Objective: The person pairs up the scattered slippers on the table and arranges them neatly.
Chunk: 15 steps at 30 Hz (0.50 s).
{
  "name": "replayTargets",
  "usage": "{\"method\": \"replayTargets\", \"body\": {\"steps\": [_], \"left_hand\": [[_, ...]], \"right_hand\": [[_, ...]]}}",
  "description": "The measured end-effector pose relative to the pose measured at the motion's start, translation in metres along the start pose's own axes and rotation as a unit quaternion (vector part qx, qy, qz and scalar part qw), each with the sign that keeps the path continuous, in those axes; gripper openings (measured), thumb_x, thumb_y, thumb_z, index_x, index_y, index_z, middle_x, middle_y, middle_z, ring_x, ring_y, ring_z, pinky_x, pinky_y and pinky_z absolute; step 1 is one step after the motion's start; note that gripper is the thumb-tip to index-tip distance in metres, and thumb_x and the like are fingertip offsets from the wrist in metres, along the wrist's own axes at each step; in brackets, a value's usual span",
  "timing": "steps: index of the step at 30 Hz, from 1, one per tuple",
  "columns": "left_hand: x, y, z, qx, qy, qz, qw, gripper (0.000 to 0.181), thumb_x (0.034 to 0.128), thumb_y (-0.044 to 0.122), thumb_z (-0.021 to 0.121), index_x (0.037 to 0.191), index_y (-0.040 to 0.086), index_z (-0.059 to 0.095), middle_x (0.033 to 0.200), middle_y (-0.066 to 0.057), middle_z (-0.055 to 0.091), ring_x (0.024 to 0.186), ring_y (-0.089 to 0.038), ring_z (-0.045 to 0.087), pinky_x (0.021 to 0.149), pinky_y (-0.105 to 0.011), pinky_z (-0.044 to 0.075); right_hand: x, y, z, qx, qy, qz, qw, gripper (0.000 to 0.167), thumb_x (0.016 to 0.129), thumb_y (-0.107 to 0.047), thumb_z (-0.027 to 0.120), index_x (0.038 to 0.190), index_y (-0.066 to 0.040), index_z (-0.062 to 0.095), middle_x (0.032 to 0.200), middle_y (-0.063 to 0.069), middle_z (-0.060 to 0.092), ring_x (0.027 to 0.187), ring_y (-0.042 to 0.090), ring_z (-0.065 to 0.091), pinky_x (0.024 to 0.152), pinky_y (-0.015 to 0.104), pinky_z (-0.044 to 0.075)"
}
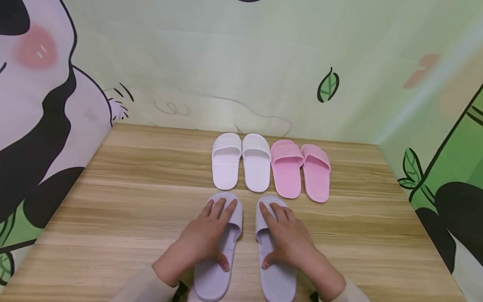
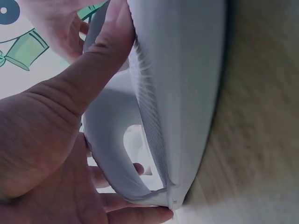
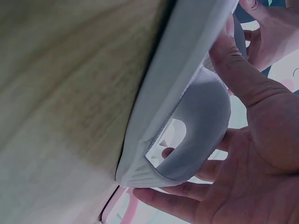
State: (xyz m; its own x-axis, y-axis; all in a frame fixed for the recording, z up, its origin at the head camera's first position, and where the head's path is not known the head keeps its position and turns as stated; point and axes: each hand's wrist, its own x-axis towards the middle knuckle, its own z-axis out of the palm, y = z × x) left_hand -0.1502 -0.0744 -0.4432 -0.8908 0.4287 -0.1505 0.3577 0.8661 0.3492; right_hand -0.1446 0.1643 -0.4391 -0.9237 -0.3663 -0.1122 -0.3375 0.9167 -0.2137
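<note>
Two pale lavender slide slippers lie side by side, toes away from me, at the front middle in the head view. On the left slipper (image 1: 213, 283) rests my left hand (image 1: 203, 237), fingers spread over its strap and thumb on the sole. My right hand (image 1: 290, 241) lies the same way on the right slipper (image 1: 279, 283). Both wrist views show straight fingers along the straps (image 2: 110, 126) and the thumbs touching the soles. The palms hide part of each footbed.
Behind stand a pair of white slippers (image 1: 225, 172) and, to their right, a pair of pink slippers (image 1: 287, 178), toes toward the back wall. All lie on a wood-grain surface (image 1: 132, 201). Panda-printed walls (image 1: 188, 63) enclose the back and both sides.
</note>
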Motion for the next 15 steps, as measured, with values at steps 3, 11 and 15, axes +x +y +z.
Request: {"method": "replayTargets", "body": {"steps": [3, 11, 15], "left_hand": [[0.0008, 0.0017, 0.0012, 0.003, 0.002, -0.001, 1.0000, 0.155, 0.0399, 0.049, 0.103, 0.166, 0.015, 0.021, 0.169, -0.024, 0.026, 0.151, -0.056, 0.028, 0.101, -0.069, 0.051], [0.0024, 0.0067, 0.0047, 0.006, 0.007, -0.011, 0.9999, 0.157, 0.0384, 0.052, 0.102, 0.166, 0.014, 0.020, 0.168, -0.025, 0.026, 0.150, -0.057, 0.029, 0.102, -0.068, 0.051], [0.0023, 0.0092, 0.0055, 0.011, 0.013, -0.009, 0.9998, 0.157, 0.0382, 0.054, 0.102, 0.166, 0.012, 0.021, 0.167, -0.026, 0.028, 0.148, -0.059, 0.031, 0.100, -0.066, 0.053]], "right_hand": [[0.0013, -0.0014, 0.0007, 0.002, 0.000, -0.002, 1.0000, 0.144, 0.041, -0.044, 0.105, 0.163, -0.015, 0.033, 0.159, 0.021, 0.042, 0.142, 0.044, 0.042, 0.107, 0.059, 0.049], [0.0043, -0.0045, 0.0012, 0.002, 0.000, -0.009, 1.0000, 0.143, 0.043, -0.045, 0.105, 0.163, -0.014, 0.033, 0.160, 0.021, 0.042, 0.143, 0.045, 0.042, 0.110, 0.058, 0.048], [0.0056, -0.0063, 0.0005, -0.004, -0.004, -0.010, 0.9999, 0.143, 0.044, -0.047, 0.104, 0.163, -0.015, 0.032, 0.160, 0.021, 0.042, 0.144, 0.044, 0.042, 0.111, 0.056, 0.048]]}}
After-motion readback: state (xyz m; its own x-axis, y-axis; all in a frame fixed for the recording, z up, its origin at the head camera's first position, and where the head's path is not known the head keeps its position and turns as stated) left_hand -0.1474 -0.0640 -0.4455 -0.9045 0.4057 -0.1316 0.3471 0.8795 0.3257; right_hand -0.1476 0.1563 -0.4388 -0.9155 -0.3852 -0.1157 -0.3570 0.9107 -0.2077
